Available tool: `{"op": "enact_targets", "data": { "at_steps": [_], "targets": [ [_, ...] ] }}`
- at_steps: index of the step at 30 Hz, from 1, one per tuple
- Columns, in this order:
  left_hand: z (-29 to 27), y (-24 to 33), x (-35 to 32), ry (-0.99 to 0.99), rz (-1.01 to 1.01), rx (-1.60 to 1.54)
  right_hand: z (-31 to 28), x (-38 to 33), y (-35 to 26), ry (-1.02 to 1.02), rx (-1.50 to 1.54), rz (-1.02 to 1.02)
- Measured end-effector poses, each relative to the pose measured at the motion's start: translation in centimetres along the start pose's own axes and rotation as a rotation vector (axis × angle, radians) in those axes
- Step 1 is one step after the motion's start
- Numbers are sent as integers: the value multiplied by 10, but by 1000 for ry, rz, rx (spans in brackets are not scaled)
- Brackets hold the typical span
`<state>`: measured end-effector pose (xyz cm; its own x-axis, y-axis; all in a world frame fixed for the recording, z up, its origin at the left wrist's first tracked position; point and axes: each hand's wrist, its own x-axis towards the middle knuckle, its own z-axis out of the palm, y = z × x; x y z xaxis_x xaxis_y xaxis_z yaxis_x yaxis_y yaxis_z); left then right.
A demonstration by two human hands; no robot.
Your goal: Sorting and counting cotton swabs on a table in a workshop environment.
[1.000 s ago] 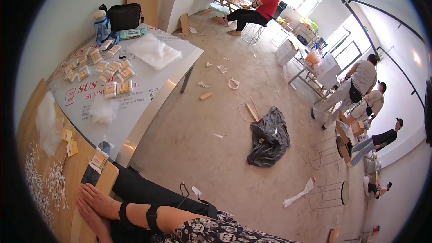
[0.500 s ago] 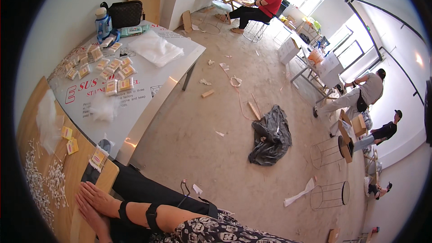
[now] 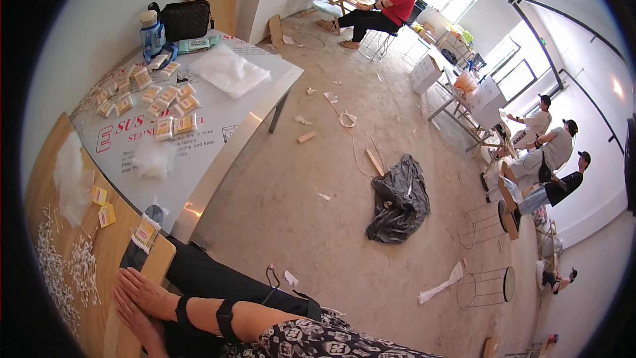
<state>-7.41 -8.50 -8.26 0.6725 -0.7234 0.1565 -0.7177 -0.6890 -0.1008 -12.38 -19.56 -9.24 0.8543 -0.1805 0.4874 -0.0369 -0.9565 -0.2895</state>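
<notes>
Lower left: left hand (image 3: 136, 318) and right hand (image 3: 149, 292) laid flat, open, stacked on wooden board (image 3: 40, 185), nothing gripped; cotton swabs (image 3: 66, 272) alongside.

We see a pale brown wooden board (image 3: 46, 179) strewn with small white sticks (image 3: 66, 272), and small yellow packets (image 3: 103, 205) on it. Beside it lies a white sheet with red lettering (image 3: 218, 126), carrying yellow-and-white packets (image 3: 165, 103). A black strap (image 3: 225, 318) rings the forearm; the sleeve (image 3: 318, 345) shows a black-and-white print. On the beige floor (image 3: 298, 225) lies a black bag (image 3: 397, 199).
</notes>
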Motion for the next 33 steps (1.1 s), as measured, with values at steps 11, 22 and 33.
{"op": "enact_targets", "data": {
  "at_steps": [11, 22, 33],
  "targets": [
    [-1, 0, 2, 28, 38, -36, -8, 0, 0, 18, 68, 12],
    [19, -12, 1, 167, 142, -60, -1, 2, -3, -24, 78, 20],
    [17, -7, 3, 48, 56, -15, 4, 1, 1, 50, 72, 4]
  ]
}}
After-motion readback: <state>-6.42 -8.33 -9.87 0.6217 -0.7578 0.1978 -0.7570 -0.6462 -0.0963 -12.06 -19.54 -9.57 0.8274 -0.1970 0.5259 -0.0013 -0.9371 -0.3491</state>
